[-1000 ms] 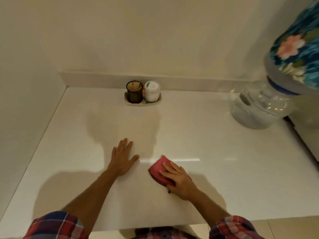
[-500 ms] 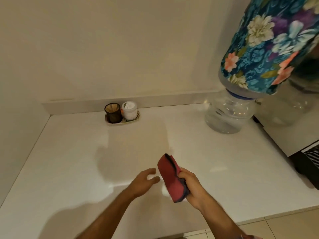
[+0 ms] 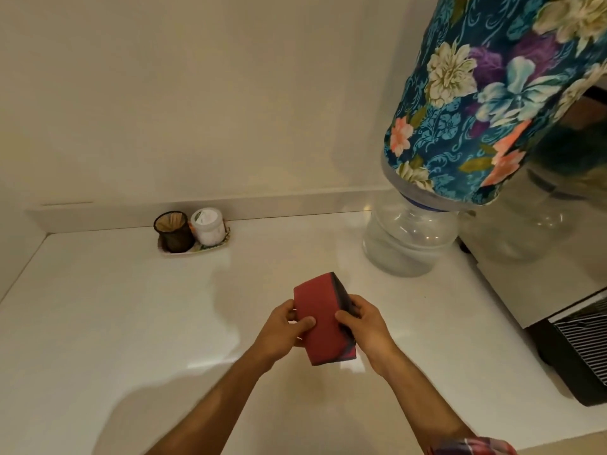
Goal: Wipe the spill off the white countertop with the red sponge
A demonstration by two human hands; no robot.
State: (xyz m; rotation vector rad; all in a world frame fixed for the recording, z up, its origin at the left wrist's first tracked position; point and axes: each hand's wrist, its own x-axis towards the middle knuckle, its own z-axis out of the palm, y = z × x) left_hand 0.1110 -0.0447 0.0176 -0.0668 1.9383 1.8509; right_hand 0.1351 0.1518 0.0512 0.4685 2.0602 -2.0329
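The red sponge (image 3: 323, 318), with a dark scouring layer on its right side, is held up off the white countertop (image 3: 115, 316) in the middle of the view. My left hand (image 3: 285, 330) grips its left edge, thumb across the red face. On the sponge's right edge and dark side, my right hand (image 3: 363, 326) is closed. The glossy countertop shows shadows and a bright glare patch under the sponge; I cannot make out a spill on it.
A small tray (image 3: 193, 249) against the back wall holds a dark toothpick cup and a white jar. A water bottle (image 3: 407, 238) under a floral cover (image 3: 492, 103) stands at the right. A dark appliance (image 3: 578, 349) sits at the right edge.
The sponge went from pressed on the counter under my right hand to lifted in the air. My left hand left the counter and took hold of the sponge's left edge.
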